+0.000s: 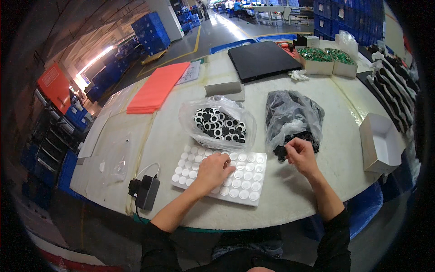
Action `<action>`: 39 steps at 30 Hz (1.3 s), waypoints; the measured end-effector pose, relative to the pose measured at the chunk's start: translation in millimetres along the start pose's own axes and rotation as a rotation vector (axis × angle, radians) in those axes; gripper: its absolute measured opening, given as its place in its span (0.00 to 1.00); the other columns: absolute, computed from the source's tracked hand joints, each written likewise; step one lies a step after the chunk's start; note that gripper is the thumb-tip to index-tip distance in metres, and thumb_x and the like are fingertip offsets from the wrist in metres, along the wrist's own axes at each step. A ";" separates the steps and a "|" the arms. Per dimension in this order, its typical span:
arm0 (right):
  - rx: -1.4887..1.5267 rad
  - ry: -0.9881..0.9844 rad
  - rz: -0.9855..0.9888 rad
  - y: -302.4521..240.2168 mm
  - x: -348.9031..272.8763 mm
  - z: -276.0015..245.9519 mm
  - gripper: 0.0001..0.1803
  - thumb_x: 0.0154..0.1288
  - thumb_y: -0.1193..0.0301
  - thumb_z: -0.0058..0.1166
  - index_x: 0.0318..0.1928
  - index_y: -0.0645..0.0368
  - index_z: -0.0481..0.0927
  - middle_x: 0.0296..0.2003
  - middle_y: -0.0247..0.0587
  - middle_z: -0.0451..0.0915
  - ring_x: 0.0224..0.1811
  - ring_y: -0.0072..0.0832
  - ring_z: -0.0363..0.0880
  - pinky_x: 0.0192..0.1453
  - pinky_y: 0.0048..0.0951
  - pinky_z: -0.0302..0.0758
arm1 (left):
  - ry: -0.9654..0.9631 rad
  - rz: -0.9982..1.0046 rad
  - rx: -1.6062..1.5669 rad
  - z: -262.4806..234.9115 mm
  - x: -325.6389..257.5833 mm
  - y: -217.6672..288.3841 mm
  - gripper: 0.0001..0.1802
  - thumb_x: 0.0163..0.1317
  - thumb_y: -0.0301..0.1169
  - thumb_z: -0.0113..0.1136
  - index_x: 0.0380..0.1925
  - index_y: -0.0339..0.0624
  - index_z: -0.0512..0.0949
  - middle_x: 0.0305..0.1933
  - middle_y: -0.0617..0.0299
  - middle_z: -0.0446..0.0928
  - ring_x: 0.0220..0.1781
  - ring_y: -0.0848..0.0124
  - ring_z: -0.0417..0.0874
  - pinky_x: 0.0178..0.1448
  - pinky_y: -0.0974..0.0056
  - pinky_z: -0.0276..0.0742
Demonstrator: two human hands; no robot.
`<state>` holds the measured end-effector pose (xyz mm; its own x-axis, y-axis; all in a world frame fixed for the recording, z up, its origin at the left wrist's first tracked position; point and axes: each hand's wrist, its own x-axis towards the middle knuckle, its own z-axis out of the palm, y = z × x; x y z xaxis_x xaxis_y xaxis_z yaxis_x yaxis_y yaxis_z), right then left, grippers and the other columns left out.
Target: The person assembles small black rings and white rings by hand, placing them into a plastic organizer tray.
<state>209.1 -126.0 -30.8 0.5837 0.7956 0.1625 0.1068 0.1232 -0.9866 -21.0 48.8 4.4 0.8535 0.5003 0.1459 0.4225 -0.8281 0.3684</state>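
Observation:
A white tray bearing rows of round white caps lies in front of me. Over its middle is my left hand, fingers curled down and thumb bent in; whatever it grips is hidden beneath it. To the right, my right hand is pinched at the mouth of a clear plastic bag full of black pieces. A small black piece shows at its fingertips, its exact kind too small to tell. Behind the tray, an opened plastic bag holds black and white rings.
Left of the tray sits a black power adapter with its cable. An open white box stands at the right edge. Farther back are orange-red sheets, a black flat panel and boxes of green parts.

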 end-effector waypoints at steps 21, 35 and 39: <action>0.256 -0.296 0.325 -9.9 -11.6 24.3 0.06 0.64 0.74 0.54 0.35 0.65 0.75 0.25 0.41 0.81 0.27 0.28 0.83 0.30 0.23 0.79 | 0.222 -0.126 -0.935 0.4 -24.2 8.5 0.04 0.60 0.21 0.55 0.34 0.32 0.76 0.32 0.53 0.81 0.30 0.71 0.83 0.33 0.69 0.81; 0.265 -0.342 0.274 -1.1 -14.8 32.1 0.08 0.64 0.73 0.55 0.34 0.67 0.78 0.28 0.44 0.82 0.31 0.28 0.84 0.34 0.25 0.80 | 0.151 0.052 -0.903 40.1 1.2 49.6 0.05 0.59 0.23 0.60 0.35 0.33 0.78 0.35 0.59 0.80 0.33 0.77 0.80 0.35 0.73 0.79; 0.277 -0.354 0.231 -0.2 -16.6 32.7 0.09 0.64 0.71 0.55 0.36 0.68 0.78 0.28 0.42 0.82 0.30 0.24 0.82 0.34 0.23 0.79 | 0.005 -0.100 -1.014 39.6 -0.2 52.8 0.05 0.60 0.23 0.59 0.36 0.32 0.77 0.34 0.59 0.80 0.34 0.76 0.81 0.36 0.73 0.80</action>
<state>173.1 -119.8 -33.7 0.2529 0.9671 -0.0279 -0.2384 0.0344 -0.9706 13.2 -5.0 -12.5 0.8263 0.5583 0.0746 0.0321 -0.1789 0.9833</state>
